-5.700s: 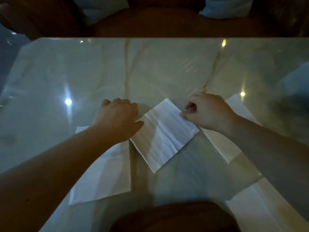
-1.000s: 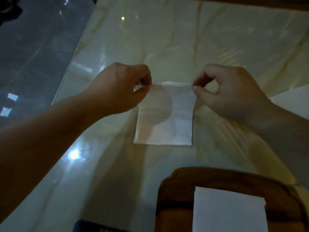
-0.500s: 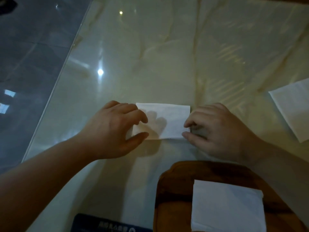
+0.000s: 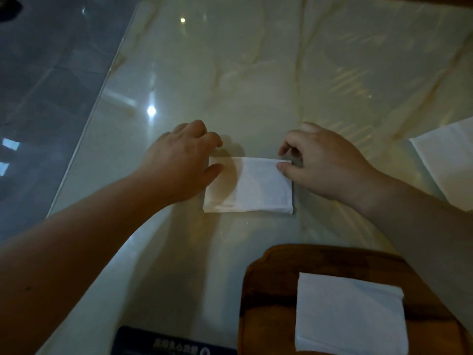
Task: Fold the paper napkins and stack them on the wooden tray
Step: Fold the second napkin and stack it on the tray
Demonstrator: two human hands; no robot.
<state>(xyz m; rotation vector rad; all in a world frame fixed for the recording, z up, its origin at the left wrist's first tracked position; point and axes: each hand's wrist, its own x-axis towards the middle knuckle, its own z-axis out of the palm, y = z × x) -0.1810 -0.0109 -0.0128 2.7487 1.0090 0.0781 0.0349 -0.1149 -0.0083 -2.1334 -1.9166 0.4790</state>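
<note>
A white paper napkin [image 4: 252,187], folded into a small rectangle, lies flat on the marble table [image 4: 256,73]. My left hand [image 4: 179,162] rests on its left edge, thumb pressing the paper. My right hand [image 4: 322,162] pinches the napkin's far right corner between thumb and forefinger. Nearer to me stands the wooden tray [image 4: 268,290], with one folded white napkin [image 4: 348,316] lying on it.
An unfolded white napkin [image 4: 450,165] lies at the right edge of the view. The table's left edge runs diagonally, with dark tiled floor [image 4: 46,85] beyond it. A dark blue printed object [image 4: 163,344] sits at the near table edge.
The napkin, held up by its top corners a second ago, has been folded in half and laid flat. Both hands now press on its ends.
</note>
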